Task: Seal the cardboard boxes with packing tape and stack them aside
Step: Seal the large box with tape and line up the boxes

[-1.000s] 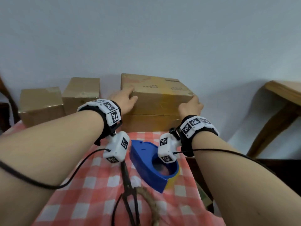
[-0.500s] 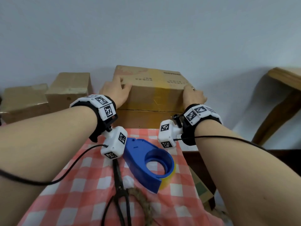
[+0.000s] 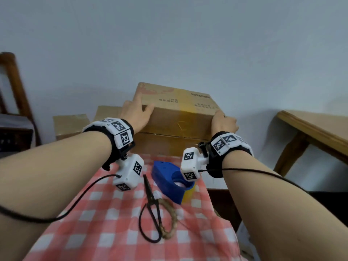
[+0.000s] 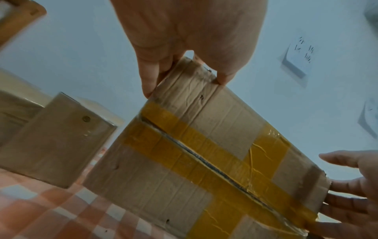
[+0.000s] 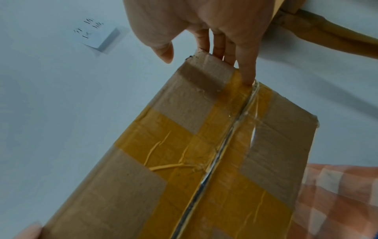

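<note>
Both hands are working the big cardboard box at the far end of the worktop, where it looks to be resting on another box. The left hand is clasping one end, fingers over the top and thumb on the near face; the right hand is gripping the opposite end, fingers along the end face. Yellow tape is already crossing its seam, so this one looks sealed and is being stacked. Two smaller boxes are waiting to the left; whether they are taped, I cannot tell. The blue tape dispenser and scissors are lying idle.
</note>
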Demonstrator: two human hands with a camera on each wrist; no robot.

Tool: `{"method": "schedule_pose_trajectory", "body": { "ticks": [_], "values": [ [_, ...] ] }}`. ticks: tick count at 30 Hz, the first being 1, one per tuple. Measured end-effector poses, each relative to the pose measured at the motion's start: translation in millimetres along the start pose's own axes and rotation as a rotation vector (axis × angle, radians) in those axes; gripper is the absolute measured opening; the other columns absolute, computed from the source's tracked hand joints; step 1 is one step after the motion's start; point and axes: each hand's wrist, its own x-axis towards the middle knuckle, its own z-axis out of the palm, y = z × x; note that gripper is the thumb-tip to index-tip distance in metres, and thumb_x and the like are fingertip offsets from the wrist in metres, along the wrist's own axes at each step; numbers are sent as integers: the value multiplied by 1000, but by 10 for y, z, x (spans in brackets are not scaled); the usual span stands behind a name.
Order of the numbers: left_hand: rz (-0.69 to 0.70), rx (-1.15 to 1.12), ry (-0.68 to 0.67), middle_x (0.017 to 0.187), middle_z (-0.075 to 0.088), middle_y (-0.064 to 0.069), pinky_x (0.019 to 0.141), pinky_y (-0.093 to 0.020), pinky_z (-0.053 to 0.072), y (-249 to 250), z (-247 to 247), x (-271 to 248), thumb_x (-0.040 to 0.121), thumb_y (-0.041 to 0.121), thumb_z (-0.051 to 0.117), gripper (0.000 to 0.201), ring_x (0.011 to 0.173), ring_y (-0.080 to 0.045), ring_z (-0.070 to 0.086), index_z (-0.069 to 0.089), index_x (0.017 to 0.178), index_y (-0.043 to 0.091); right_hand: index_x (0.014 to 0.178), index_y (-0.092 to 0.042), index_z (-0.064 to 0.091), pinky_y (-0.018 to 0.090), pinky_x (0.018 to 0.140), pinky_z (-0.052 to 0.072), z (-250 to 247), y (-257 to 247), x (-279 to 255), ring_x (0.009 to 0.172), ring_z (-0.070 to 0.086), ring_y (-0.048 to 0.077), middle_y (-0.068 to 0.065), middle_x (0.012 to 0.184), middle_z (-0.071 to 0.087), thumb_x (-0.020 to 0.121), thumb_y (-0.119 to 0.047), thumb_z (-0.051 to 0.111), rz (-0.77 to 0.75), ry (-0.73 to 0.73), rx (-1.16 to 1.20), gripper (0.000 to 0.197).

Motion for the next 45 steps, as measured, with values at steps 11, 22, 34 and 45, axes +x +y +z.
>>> {"method": "schedule_pose_trajectory", "body": {
  "ticks": [11,22,34,45],
  "values": [
    [-114,116,93,127,55,-19,86,-39,41,-416,-1087,-1081,98,45,33,53,111,-40,53,36,139,11,133,1,43,37,98,36,-274,-263,-1414,120,46,37,22,136,41,98,-31,35,-105,-129,-17,48],
    [-366,145,167,128,53,-23,88,-40,44,-1269,-1679,-1822,96,41,43,53,113,-41,53,43,132,3,131,2,47,32,90,38,260,4,-2436,119,48,35,20,137,46,97,-20,34,-169,-406,-123,43],
    [-201,540,81,148,34,-10,115,-51,3,-1431,-1612,-1690,89,36,49,45,140,-28,21,52,130,18,131,-17,45,27,75,46,537,441,-2477,97,56,19,3,112,57,86,-2,46,-202,-621,21,48],
    [172,202,-369,115,60,-1,91,-31,43,-606,-893,-1523,79,30,72,43,109,-20,54,63,120,18,105,-17,57,40,85,54,422,428,-2114,91,62,21,4,99,64,83,-14,60,-570,-817,-273,23]
  ]
}}
